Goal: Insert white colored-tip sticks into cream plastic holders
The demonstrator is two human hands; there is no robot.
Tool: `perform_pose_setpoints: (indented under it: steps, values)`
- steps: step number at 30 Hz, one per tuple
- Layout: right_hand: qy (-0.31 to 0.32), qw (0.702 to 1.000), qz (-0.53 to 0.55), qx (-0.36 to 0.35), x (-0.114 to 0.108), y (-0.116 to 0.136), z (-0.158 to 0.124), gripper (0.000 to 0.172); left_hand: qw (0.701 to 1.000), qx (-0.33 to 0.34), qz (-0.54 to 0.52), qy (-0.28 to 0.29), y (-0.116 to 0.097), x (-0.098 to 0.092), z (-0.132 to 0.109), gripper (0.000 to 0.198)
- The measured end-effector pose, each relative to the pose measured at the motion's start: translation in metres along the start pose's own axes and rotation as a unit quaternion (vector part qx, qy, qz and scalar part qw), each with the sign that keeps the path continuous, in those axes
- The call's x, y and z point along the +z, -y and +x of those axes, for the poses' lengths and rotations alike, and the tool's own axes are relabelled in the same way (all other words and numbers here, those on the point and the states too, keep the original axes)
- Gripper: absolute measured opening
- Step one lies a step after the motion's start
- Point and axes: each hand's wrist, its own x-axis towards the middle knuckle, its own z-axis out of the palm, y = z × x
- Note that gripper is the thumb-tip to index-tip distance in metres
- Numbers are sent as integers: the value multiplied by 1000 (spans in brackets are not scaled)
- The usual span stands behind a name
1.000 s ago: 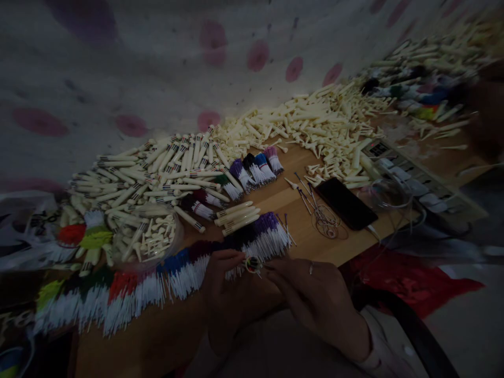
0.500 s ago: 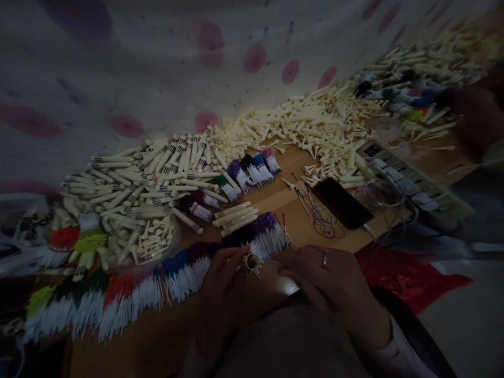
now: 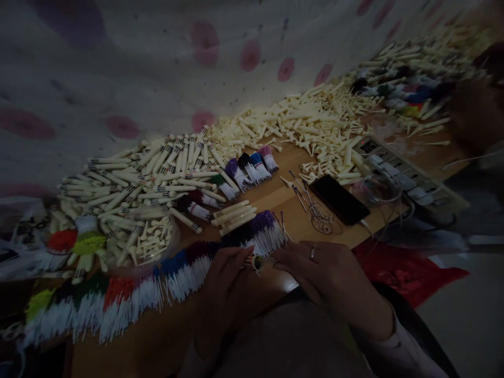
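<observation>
In my left hand (image 3: pixel 222 281), the fingers are closed round a short cream pen barrel (image 3: pixel 256 262), its open round end turned to the right with thin tips poking out by it. My right hand (image 3: pixel 334 283), wearing a ring, is closed with its fingertips just right of that opening. Whatever they pinch is too dark and small to make out. Behind both hands lies a row of ink refills (image 3: pixel 268 233) with white stems and coloured ends, sorted by colour. Several cream pen barrels (image 3: pixel 233 216) lie side by side beyond it.
Finished-looking barrels (image 3: pixel 149 168) and loose cream parts (image 3: pixel 291 118) are heaped along the curtain. A clear tub (image 3: pixel 169 241) of small parts stands left. To the right are a phone (image 3: pixel 340 199), a power strip (image 3: pixel 413 176), coiled wire (image 3: pixel 321 218) and another person's hand (image 3: pixel 472 113).
My right hand has come slightly left, nearer the barrel's open end. The barrel has turned a little in my left hand. The whole view has shifted slightly.
</observation>
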Motion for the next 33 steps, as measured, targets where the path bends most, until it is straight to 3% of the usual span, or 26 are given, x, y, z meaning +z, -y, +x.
perform_pose_setpoints:
  steps: [13, 19, 25, 33]
  values:
    - [10, 999, -5, -37, 7, -6, -6, 23, 999, -27, -36, -17, 5, 1, 0, 29]
    - [17, 999, -12, -39, 5, -8, -6, 25, 997, -31, -43, 52, 7, -7, 3, 35]
    - [7, 999, 28, 20, 8, 1, -6, 25, 997, 5, -52, -60, 15, 4, 3, 28]
    - [-35, 996, 78, 31, 15, 19, -2, 31, 962, -28, -225, -150, 17, 30, 1, 21]
